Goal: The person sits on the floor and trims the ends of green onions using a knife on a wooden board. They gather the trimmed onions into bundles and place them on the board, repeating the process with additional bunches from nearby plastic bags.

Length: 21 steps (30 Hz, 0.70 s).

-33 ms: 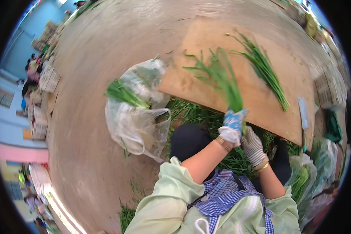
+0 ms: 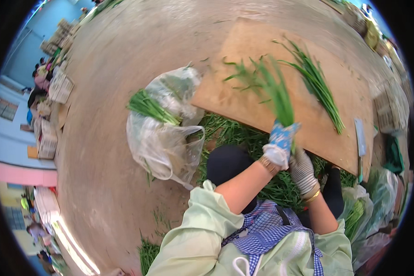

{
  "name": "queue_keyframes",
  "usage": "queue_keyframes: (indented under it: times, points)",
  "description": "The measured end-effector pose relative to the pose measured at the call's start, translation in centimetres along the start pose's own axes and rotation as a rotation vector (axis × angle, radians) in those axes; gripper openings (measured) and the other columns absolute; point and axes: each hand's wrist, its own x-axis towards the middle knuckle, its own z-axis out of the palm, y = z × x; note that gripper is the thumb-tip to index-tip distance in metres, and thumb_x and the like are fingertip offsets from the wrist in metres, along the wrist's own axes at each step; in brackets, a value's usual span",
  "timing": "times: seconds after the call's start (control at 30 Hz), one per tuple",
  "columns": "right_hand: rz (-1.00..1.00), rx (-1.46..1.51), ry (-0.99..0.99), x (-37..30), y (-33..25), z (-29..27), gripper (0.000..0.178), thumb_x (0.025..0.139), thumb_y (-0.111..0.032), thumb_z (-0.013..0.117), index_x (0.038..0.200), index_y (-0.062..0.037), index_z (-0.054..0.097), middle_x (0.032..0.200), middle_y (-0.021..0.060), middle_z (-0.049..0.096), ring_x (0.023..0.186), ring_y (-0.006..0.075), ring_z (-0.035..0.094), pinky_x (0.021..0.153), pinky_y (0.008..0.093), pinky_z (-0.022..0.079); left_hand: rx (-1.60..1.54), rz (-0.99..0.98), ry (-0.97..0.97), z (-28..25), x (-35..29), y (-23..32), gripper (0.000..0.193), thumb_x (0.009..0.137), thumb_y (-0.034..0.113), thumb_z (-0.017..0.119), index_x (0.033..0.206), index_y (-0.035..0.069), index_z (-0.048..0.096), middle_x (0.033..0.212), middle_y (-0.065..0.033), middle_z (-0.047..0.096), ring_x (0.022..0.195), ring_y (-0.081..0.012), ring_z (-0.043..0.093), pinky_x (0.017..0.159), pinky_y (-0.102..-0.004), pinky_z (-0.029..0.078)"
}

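Observation:
My left hand (image 2: 281, 141), in a blue patterned glove, is closed round a bunch of garlic chives (image 2: 280, 99), long flat green leaves pointing away over the board and slightly blurred. Just below it, my right hand (image 2: 302, 171), in a grey striped glove, has its fingers curled in at the stem ends; whether it grips them is hidden. Another bunch of chives (image 2: 318, 86) lies on the wooden board (image 2: 216, 94), right of the held one. Loose cut leaves (image 2: 244, 78) are scattered beside the held bunch.
A knife (image 2: 360, 138) lies at the board's right edge. To the left, a clear plastic bag (image 2: 156, 149) sits on the floor with a chive bunch (image 2: 152, 108) on top. Green trimmings (image 2: 234, 135) pile under the board. Filled plastic bags (image 2: 382, 191) stand at right; people and crates line the far left.
The leaf tips of the held bunch have swung a little, and the view has shifted slightly. Both hands keep nearly the same pose.

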Motion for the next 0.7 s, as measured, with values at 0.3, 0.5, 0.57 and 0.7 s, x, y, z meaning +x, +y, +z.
queue_keyframes:
  times: [0.3, 0.5, 0.57, 0.7]
  points:
    - [0.057, 0.068, 0.065, 14.9, -1.0, 6.3, 0.014, 0.088, -0.017, 0.048, 0.095, -0.0057, 0.051, 0.069, 0.0087, 0.054, 0.057, 0.0231, 0.052, 0.051, 0.0334, 0.042, 0.238, 0.246, 0.474, -16.9, 12.0, -1.3, 0.041, 0.087, 0.031, 0.050, 0.113, 0.000, 0.050, 0.109, -0.0110, 0.055, 0.081, -0.0234, 0.057, 0.075, -0.0300, 0.046]
    - [-0.121, -0.382, 0.221, 15.0, 0.1, 8.6, 0.014, 0.083, -0.020, 0.052, 0.090, -0.0076, 0.053, 0.075, 0.0162, 0.058, 0.071, 0.0368, 0.056, 0.061, 0.0432, 0.043, 0.510, -0.108, 1.140, -33.2, 11.8, -5.3, 0.035, 0.079, 0.022, 0.060, 0.104, -0.003, 0.055, 0.092, -0.0196, 0.060, 0.086, -0.0278, 0.058, 0.077, -0.0342, 0.047]
    - [-0.181, -0.340, 0.257, 15.0, -0.2, 9.0, 0.013, 0.082, -0.019, 0.052, 0.089, -0.0080, 0.053, 0.075, 0.0156, 0.058, 0.070, 0.0363, 0.056, 0.060, 0.0425, 0.044, 1.043, -0.391, 0.990, -41.5, 12.3, -12.7, 0.041, 0.081, 0.030, 0.058, 0.105, -0.003, 0.056, 0.097, -0.0189, 0.061, 0.089, -0.0312, 0.059, 0.079, -0.0359, 0.047]
    - [-0.195, -0.287, 0.266, 15.2, -0.7, 9.1, 0.015, 0.081, -0.012, 0.051, 0.094, -0.0055, 0.055, 0.074, 0.0133, 0.059, 0.068, 0.0319, 0.058, 0.060, 0.0394, 0.045, 0.757, -0.848, 0.824, -48.4, 13.7, -20.1, 0.047, 0.085, 0.044, 0.048, 0.108, 0.005, 0.060, 0.107, -0.0127, 0.061, 0.099, -0.0270, 0.058, 0.084, -0.0343, 0.045]
